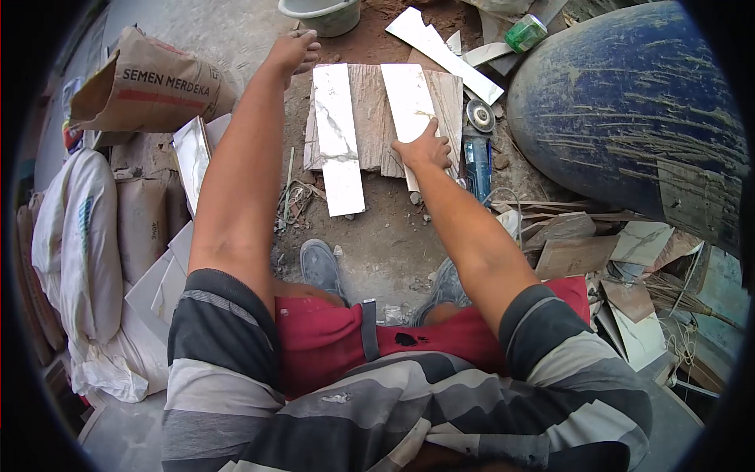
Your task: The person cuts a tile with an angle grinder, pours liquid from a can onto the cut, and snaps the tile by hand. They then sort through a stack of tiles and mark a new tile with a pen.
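My right hand [429, 149] spans a white marbled tile strip [406, 94], with the thumb by its left edge and the fingers by its right. This strip lies on a rough, ridged wooden board [367, 118] on the ground. A second white tile strip [338, 141] with grey veins lies to its left, its near end jutting past the board. My left hand [295, 53] is raised beyond the board's far left corner, fingers apart and nothing in it. Right of the board lies a blue angle grinder [477, 164] with a round metal disc [480, 116].
A grey bucket [334, 17] stands at the far side. Broken tile pieces [448, 55] and a green can [525, 34] lie far right, beside a large blue drum [629, 102]. Left are a paper cement bag [157, 86] and white sacks [82, 244]. Tile offcuts [578, 256] pile up at right.
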Demonstrator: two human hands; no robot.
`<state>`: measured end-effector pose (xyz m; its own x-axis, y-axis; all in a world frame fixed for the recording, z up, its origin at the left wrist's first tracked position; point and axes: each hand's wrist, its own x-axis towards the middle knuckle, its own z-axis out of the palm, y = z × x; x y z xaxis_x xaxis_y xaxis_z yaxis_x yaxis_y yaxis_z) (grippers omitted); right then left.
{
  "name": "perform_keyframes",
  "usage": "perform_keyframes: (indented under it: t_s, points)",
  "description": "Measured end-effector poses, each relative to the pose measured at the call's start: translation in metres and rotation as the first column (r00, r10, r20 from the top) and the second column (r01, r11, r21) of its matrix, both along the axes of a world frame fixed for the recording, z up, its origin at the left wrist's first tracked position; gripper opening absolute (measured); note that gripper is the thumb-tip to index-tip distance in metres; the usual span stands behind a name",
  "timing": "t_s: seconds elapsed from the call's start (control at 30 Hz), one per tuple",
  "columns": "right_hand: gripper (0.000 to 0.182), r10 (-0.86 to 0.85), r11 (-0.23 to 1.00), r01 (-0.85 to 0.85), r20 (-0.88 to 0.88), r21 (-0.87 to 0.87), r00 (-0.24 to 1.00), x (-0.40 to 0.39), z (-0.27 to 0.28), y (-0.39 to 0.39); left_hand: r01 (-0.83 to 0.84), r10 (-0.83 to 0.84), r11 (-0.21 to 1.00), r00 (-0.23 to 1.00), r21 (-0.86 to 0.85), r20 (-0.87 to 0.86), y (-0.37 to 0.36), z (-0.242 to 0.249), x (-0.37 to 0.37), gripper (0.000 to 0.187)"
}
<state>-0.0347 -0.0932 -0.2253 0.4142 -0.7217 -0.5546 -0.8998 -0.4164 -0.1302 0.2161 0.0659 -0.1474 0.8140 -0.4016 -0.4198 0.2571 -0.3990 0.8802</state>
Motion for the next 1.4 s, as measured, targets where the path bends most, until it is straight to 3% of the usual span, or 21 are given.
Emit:
perform_keyframes:
  t_s: [0.13, 0.2, 0.43, 0.5, 0.53, 0.6, 0.63, 0.67, 0.73, 0.8, 0.87, 0.93, 0.97, 1.03, 1.07, 1.1, 1.17, 1.2, 1.27, 1.3, 1.4]
  points:
    - [0.116, -0.124, 0.99, 0.124, 0.008, -0.07, 0.992, 0.001, -0.026, 0.028, 0.092, -0.079, 0.981, 0.993, 0.172, -0.086, -0.002, -0.048, -0.015, 0.055]
    - [0.115, -0.114, 0.984, 0.114, 0.009, -0.139, 0.993, 0.002, -0.035, 0.036, 0.1, -0.087, 0.976, 0.993, 0.192, -0.077, 0.003, -0.066, -0.012, 0.052]
    - [0.106, -0.081, 0.986, 0.092, 0.085, -0.136, 0.993, -0.008, -0.051, 0.054, 0.086, -0.092, 0.959, 0.996, 0.27, 0.012, 0.024, -0.114, 0.004, 0.038]
    - [0.093, 0.251, 0.908, -0.098, 0.342, -0.407, 0.906, -0.017, -0.051, 0.067, 0.086, -0.106, 0.945, 0.993, 0.315, 0.047, 0.033, -0.118, 0.002, 0.036]
    - [0.093, 0.256, 0.911, -0.105, 0.345, -0.4, 0.903, -0.02, -0.05, 0.075, 0.087, -0.101, 0.951, 0.994, 0.297, 0.034, 0.036, -0.118, 0.001, 0.039]
    - [0.078, 0.345, 0.935, -0.33, 0.565, -0.134, 0.75, -0.03, -0.044, 0.09, 0.083, -0.092, 0.955, 0.995, 0.284, 0.022, 0.041, -0.117, -0.001, 0.042]
    - [0.069, 0.243, 0.964, -0.265, 0.529, -0.034, 0.813, -0.032, -0.036, 0.105, 0.074, -0.081, 0.942, 0.997, 0.328, 0.007, 0.043, -0.116, -0.002, 0.045]
    - [0.069, 0.196, 0.977, -0.204, 0.583, -0.052, 0.789, -0.04, -0.05, 0.116, 0.068, -0.07, 0.925, 0.997, 0.373, -0.008, 0.045, -0.116, -0.003, 0.047]
    - [0.069, -0.011, 0.985, -0.067, 0.44, 0.161, 0.898, -0.047, -0.048, 0.13, 0.08, -0.078, 0.9, 0.997, 0.428, -0.021, 0.049, -0.122, -0.001, 0.049]
    - [0.064, -0.086, 0.968, -0.017, 0.394, 0.25, 0.915, -0.055, -0.065, 0.137, 0.097, -0.093, 0.871, 0.995, 0.482, -0.032, 0.05, -0.116, -0.005, 0.05]
    - [0.06, -0.156, 0.943, 0.036, 0.343, 0.33, 0.926, -0.062, -0.09, 0.139, 0.074, -0.065, 0.867, 0.997, 0.492, -0.036, 0.047, -0.093, -0.021, 0.034]
    - [0.048, -0.309, 0.811, 0.066, 0.33, 0.582, 0.892, -0.064, -0.105, 0.132, 0.094, -0.084, 0.873, 0.996, 0.479, -0.041, 0.053, -0.109, -0.016, 0.035]
    - [0.048, -0.314, 0.809, 0.068, 0.332, 0.584, 0.89, -0.066, -0.106, 0.127, 0.109, -0.099, 0.881, 0.994, 0.46, -0.046, 0.058, -0.12, -0.013, 0.036]
    - [0.038, -0.353, 0.677, -0.015, 0.343, 0.736, 0.871, -0.065, -0.098, 0.117, 0.114, -0.101, 0.867, 0.993, 0.484, -0.053, 0.06, -0.127, -0.015, 0.036]
    - [0.038, -0.358, 0.679, -0.012, 0.346, 0.734, 0.867, -0.066, -0.094, 0.115, 0.118, -0.099, 0.854, 0.993, 0.507, -0.064, 0.059, -0.131, -0.016, 0.037]
    - [0.037, -0.431, 0.583, -0.077, 0.388, 0.809, 0.815, -0.066, -0.09, 0.114, 0.124, -0.108, 0.854, 0.992, 0.505, -0.061, 0.057, -0.132, -0.019, 0.037]
    - [0.037, -0.531, 0.443, -0.181, 0.42, 0.878, 0.736, -0.069, -0.081, 0.111, 0.1, 0.014, 0.924, 0.956, 0.369, -0.293, 0.05, -0.134, -0.026, 0.039]
    - [0.037, -0.538, 0.448, -0.178, 0.423, 0.876, 0.729, -0.072, -0.08, 0.108, 0.111, 0.001, 0.924, 0.957, 0.366, -0.291, 0.04, -0.122, -0.038, 0.039]
    - [0.037, -0.523, 0.508, -0.196, 0.481, 0.839, 0.703, -0.077, -0.08, 0.104, -0.07, 0.169, 0.965, 0.904, 0.254, -0.393, 0.016, -0.087, -0.065, 0.041]
    - [0.038, -0.559, 0.455, -0.173, 0.432, 0.873, 0.708, -0.083, -0.072, 0.097, -0.085, 0.175, 0.973, 0.878, 0.216, -0.445, 0.009, -0.085, -0.065, 0.036]
    - [0.038, -0.552, 0.471, -0.196, 0.461, 0.86, 0.695, -0.09, -0.084, 0.072, -0.172, 0.232, 0.968, 0.892, 0.183, -0.388, -0.023, -0.083, -0.085, 0.026]
